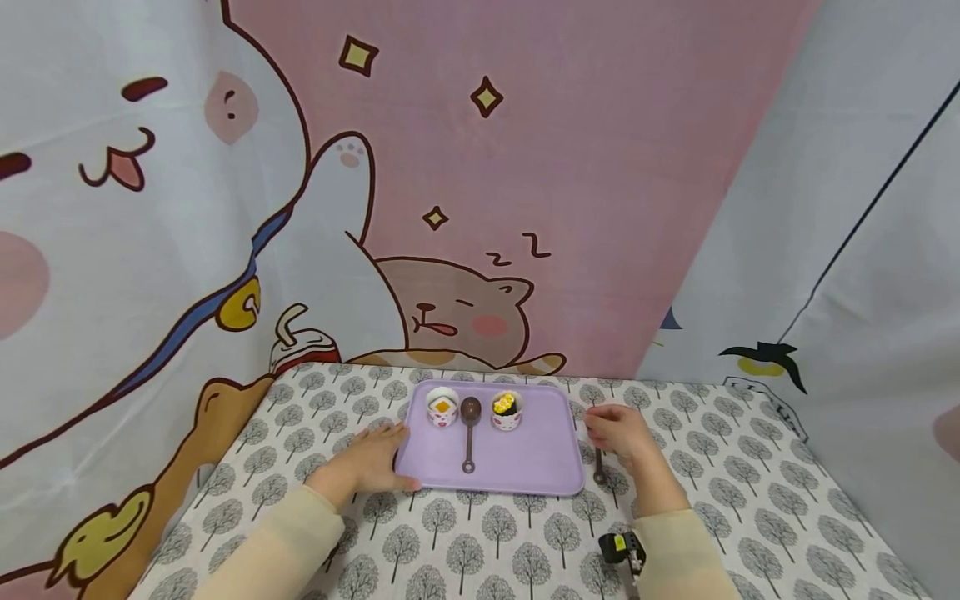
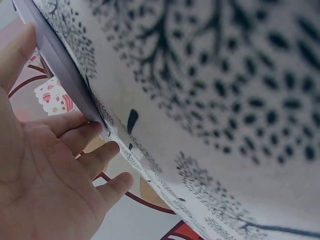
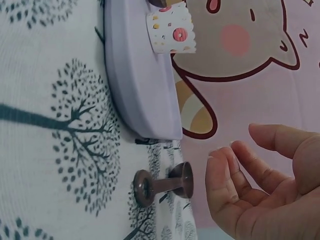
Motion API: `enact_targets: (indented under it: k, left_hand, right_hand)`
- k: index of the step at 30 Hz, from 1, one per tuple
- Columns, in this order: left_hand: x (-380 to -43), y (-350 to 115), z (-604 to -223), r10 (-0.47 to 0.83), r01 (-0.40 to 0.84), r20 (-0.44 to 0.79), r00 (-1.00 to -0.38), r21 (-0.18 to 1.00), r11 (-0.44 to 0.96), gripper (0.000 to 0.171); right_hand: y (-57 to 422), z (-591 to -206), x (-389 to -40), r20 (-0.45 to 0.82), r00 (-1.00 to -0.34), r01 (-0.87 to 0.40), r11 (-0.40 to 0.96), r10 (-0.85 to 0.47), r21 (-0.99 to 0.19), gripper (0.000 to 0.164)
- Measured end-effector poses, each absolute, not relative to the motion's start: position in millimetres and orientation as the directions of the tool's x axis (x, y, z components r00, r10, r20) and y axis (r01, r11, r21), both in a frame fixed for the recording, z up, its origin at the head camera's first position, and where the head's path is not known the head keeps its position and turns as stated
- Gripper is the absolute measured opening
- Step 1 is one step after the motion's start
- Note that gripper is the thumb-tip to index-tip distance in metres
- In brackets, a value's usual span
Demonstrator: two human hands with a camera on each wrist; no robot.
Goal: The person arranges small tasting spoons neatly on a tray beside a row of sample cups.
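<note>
A lilac tray (image 1: 517, 467) lies on the table, carrying two patterned paper cups and a brown measuring spoon (image 1: 469, 433) between them. The left cup (image 1: 442, 419) has a white filling topped by an orange square; the right cup (image 1: 507, 422) has a black filling with yellow on top. My left hand (image 1: 372, 460) rests against the tray's left rim, its fingers fairly straight. Over a second brown spoon (image 3: 162, 186), on the cloth right of the tray, hovers my right hand (image 1: 624, 433). Its fingers are loosely bent with nothing between them, apart from the spoon in the right wrist view.
A white tablecloth (image 1: 498, 542) printed with grey trees covers the table. A small black device (image 1: 621, 550) sits by the right wrist. Behind the table hangs a pink curtain (image 1: 585, 167) with cartoon animals.
</note>
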State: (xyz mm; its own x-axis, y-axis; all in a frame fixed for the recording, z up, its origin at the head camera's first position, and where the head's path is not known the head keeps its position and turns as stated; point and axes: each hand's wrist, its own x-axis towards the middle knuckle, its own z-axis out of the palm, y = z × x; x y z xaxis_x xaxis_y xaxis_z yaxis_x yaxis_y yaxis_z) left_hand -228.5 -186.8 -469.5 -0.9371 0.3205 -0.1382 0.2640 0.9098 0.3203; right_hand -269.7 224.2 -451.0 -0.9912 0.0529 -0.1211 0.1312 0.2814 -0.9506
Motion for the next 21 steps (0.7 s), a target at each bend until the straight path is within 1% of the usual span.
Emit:
enact_targets:
  k: [11, 21]
  left_hand:
    - [-231.7, -187.7, -475.1, 0.316, 0.264, -0.133, -0.939, 0.307, 0.914, 0.103]
    - [-230.5, -188.7, -471.8, 0.316, 0.265, -0.136, -0.939, 0.3, 0.916, 0.103]
  right_hand:
    - [236.4, -464.1, -275.6, -0.161, -0.984, 0.177, 0.274, 0.079, -0.945, 0.028]
    - [241.4, -471.0, -275.5, -0.189, -0.976, 0.213, 0.281, 0.11, -0.936, 0.03]
